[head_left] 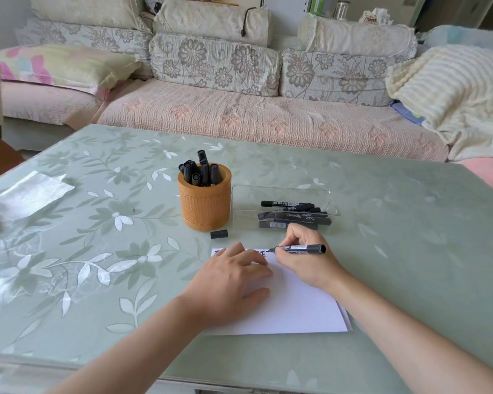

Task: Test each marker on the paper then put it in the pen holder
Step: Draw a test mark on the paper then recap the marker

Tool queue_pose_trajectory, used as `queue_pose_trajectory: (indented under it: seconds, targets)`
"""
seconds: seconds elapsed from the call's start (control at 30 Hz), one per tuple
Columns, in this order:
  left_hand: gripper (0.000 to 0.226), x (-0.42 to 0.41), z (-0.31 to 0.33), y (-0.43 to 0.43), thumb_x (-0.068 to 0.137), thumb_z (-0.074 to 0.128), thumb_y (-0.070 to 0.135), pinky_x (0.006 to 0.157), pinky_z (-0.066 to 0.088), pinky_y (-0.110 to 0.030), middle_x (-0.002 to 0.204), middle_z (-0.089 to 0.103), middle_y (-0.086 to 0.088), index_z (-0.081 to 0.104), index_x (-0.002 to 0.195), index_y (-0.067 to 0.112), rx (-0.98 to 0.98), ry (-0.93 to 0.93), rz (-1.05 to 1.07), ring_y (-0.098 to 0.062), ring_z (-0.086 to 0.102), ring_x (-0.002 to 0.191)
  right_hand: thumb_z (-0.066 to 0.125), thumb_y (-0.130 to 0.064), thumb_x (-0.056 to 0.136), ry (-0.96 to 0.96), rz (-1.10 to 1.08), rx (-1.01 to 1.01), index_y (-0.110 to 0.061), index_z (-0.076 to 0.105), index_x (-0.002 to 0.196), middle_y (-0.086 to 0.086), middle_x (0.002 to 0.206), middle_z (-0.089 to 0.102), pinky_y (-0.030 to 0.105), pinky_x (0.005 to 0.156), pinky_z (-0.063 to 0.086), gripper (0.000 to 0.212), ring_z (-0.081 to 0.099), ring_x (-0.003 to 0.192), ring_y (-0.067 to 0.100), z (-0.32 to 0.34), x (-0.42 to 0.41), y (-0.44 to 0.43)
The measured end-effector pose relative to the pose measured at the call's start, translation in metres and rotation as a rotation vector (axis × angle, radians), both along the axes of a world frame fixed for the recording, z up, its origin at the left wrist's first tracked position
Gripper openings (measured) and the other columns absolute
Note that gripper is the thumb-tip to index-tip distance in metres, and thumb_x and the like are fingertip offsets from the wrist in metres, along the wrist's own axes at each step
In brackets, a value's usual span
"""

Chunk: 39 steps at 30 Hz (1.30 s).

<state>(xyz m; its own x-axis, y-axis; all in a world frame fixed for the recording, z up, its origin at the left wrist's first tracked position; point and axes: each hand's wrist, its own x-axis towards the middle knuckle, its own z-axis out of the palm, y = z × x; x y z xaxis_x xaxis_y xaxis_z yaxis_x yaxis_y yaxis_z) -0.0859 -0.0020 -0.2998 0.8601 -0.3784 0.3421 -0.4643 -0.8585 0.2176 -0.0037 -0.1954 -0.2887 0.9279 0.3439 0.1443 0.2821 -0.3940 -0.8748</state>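
Observation:
A white sheet of paper (pixel 296 305) lies on the table in front of me. My left hand (pixel 231 282) rests flat on its left part, fingers spread. My right hand (pixel 302 257) grips an uncapped black marker (pixel 302 248), its tip touching the paper's top edge beside black marks. The marker's black cap (pixel 219 234) lies loose on the table between paper and holder. An orange cylindrical pen holder (pixel 205 206) stands behind, with several black markers (pixel 198 172) upright in it. More black markers (pixel 293 216) lie in a clear plastic tray (pixel 282 191) to its right.
The table (pixel 410 237) has a green floral glass top. A shiny crumpled sheet (pixel 29 194) lies at the far left. Behind the table stretches a sofa (pixel 239 115) with patterned cushions and a cream blanket (pixel 461 103) at the right.

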Motion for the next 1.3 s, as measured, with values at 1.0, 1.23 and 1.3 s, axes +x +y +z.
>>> queue_pose_trajectory:
  seconds: [1.0, 1.23, 1.3]
  targets:
    - [0.032, 0.001, -0.002, 0.001, 0.086, 0.051, 0.055, 0.070, 0.030, -0.024, 0.117, 0.055, 0.023, 0.063, 0.111, 0.040, -0.027, 0.017, -0.024, -0.008, 0.044, 0.094, 0.061, -0.017, 0.065, 0.012, 0.038, 0.014, -0.018, 0.044, 0.061, -0.011, 0.055, 0.046, 0.026, 0.050, 0.028, 0.018, 0.038, 0.052, 0.011, 0.004, 0.001, -0.001]
    - [0.030, 0.003, -0.001, 0.005, 0.088, 0.053, 0.050, 0.073, 0.047, -0.031, 0.121, 0.054, 0.015, 0.064, 0.112, 0.036, -0.097, -0.002, -0.061, -0.009, 0.049, 0.099, 0.065, -0.004, 0.078, 0.089, 0.038, 0.197, -0.017, 0.055, 0.072, 0.001, 0.055, 0.052, 0.023, 0.046, 0.034, 0.017, 0.044, 0.046, 0.017, 0.008, 0.001, -0.003]
    - [0.026, 0.007, 0.004, 0.010, 0.090, 0.054, 0.041, 0.074, 0.048, -0.030, 0.115, 0.056, 0.010, 0.066, 0.110, 0.031, -0.160, -0.065, -0.033, -0.012, 0.052, 0.098, 0.068, 0.002, 0.083, 0.027, 0.071, 0.154, -0.017, 0.063, 0.080, -0.009, 0.061, 0.058, 0.024, 0.052, 0.042, 0.020, 0.051, 0.053, 0.012, 0.013, 0.001, -0.002]
